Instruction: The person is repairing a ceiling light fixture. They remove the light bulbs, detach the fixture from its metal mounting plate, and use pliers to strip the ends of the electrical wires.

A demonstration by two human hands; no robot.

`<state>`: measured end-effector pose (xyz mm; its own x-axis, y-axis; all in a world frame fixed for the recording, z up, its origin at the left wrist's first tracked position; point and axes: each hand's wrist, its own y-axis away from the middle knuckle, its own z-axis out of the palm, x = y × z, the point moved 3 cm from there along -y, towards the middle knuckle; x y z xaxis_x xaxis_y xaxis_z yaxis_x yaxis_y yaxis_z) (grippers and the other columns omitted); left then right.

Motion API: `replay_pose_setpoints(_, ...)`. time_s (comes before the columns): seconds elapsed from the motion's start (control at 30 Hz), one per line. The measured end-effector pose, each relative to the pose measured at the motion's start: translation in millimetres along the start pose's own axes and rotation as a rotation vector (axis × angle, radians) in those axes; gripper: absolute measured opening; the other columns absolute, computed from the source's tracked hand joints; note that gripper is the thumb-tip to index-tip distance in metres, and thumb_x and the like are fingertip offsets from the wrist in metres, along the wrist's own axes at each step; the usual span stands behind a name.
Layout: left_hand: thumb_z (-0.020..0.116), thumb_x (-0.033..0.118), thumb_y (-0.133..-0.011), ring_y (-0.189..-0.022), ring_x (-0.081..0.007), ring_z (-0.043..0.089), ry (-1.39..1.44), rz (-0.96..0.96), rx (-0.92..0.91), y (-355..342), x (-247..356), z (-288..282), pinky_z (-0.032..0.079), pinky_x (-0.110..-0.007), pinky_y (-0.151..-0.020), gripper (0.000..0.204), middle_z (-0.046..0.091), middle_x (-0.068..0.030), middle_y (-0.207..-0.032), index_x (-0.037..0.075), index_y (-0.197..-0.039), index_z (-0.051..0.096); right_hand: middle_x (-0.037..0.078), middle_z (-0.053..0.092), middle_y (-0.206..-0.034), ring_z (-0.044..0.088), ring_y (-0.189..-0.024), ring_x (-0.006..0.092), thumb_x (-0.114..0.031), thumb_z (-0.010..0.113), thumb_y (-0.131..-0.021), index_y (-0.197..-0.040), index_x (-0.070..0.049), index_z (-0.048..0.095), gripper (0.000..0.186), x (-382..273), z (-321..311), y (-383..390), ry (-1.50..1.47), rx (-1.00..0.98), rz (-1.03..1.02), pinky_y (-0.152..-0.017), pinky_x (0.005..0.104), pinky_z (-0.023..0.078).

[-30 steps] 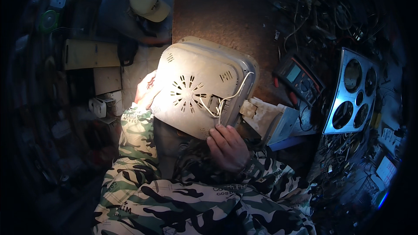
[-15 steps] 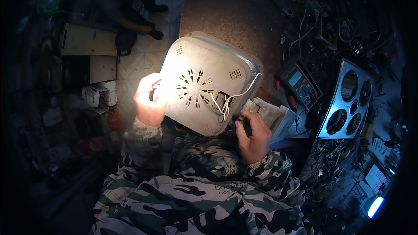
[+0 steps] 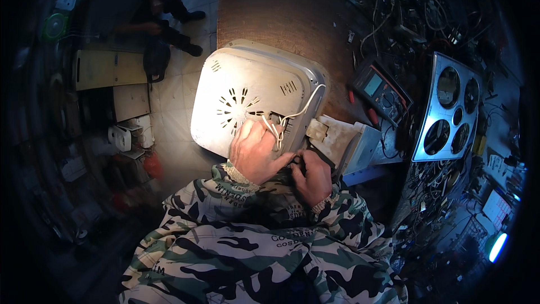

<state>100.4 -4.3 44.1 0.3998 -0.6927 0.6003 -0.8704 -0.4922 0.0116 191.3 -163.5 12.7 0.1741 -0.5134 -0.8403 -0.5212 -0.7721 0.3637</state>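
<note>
A square pale appliance housing (image 3: 225, 67) lies with its vented face up, round slots spreading from its middle. White wires (image 3: 298, 114) come out of a rectangular opening near its right edge. My left hand (image 3: 254, 155) lies across the housing's lower part, fingertips beside the wires and opening, thumb stretched apart toward the right. Just right of it, at the housing's near edge, my right hand (image 3: 313, 179) is closed in a pinch. What it holds, if anything, is hidden between its fingers and dark.
A brown wooden tabletop (image 3: 275, 8) extends beyond the housing. To the right are a stained white plastic part (image 3: 343, 138), a multimeter (image 3: 382, 94) and a metal panel with round holes (image 3: 447, 112). Tangled cables fill the far right. A person (image 3: 163, 11) sits at the upper left.
My left hand has moved from the housing's left side onto its lower part by the wires. My right hand has shifted slightly left and down, now close to the left thumb.
</note>
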Motion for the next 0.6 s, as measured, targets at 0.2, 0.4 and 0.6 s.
replay_pose_setpoints(0.2,0.088,0.029,-0.073,-0.101,-0.0374,0.058,-0.246,-0.034,-0.002,2.0,10.9,1.2,0.051,-0.047,-0.085,0.044,0.06,-0.0184,-0.117,0.002,-0.103,0.071,0.023,0.067,-0.098,0.065,-0.089,0.046,-0.006,0.073,-0.087,-0.116,0.003,0.061,0.032,21.7,17.6,0.0,-0.129,-0.044,0.08,-0.077,0.0516,0.051)
replay_pose_setpoints(0.4,0.087,0.024,-0.073,-0.098,-0.0374,0.059,-0.2,-0.099,0.038,-2.4,14.5,8.2,0.05,-0.048,-0.081,0.038,0.06,-0.0161,-0.104,0.002,-0.099,0.07,0.018,0.064,-0.081,0.065,-0.078,0.0404,-0.005,0.074,-0.087,-0.116,0.005,0.061,0.033,26.3,20.9,-5.9,-0.237,-0.039,0.135,-0.071,0.0496,0.048)
replay_pose_setpoints(0.6,0.085,0.018,-0.072,-0.094,-0.0375,0.06,-0.213,-0.096,0.121,-4.9,20.7,13.1,0.049,-0.047,-0.079,0.029,0.06,-0.0167,-0.097,0.002,-0.092,0.07,0.018,0.064,-0.081,0.065,-0.08,0.0412,-0.006,0.074,-0.089,-0.116,0.007,0.061,0.032,30.9,22.4,-5.4,-0.323,-0.056,0.179,-0.073,0.0494,0.049)
